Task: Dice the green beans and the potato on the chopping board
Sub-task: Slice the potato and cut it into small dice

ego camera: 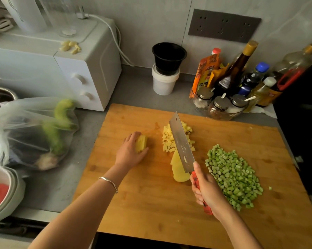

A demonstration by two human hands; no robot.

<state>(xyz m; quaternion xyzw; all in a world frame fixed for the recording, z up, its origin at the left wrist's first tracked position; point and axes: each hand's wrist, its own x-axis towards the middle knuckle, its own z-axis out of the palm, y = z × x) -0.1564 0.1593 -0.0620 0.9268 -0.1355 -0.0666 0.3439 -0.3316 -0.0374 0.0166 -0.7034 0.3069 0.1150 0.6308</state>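
From my remote seat, the wide bamboo chopping board [151, 203] fills most of the view. It lies on a grey counter [133, 90], and its near edge is cut off at the bottom. Behind it to the left stands a white boxy microwave oven [90, 69]. In front of that slumps a clear plastic bag [25, 123], its contents so blurred that I make out only something green.

A broad pile of diced green beans [234, 177] lies on the board's right half. The rectangular steel cleaver [181, 142] with a red handle points away from me over the middle of the board.

The right hand [207, 187] wraps its fingers round the handle, thumb up by the blade's heel, forearm entering from the lower right. The left hand [129, 151] lies palm down left of centre, fingers curled over a yellow peeled potato chunk [141, 143] that it holds on the wood. Its fingertips are hidden.

Flat yellow potato slices [178, 171] lie under the blade, partly covered by it. Beyond them is a small heap of potato cubes [166, 142], its middle hidden by the blade. A thin silver bracelet [109, 182] circles the left wrist.
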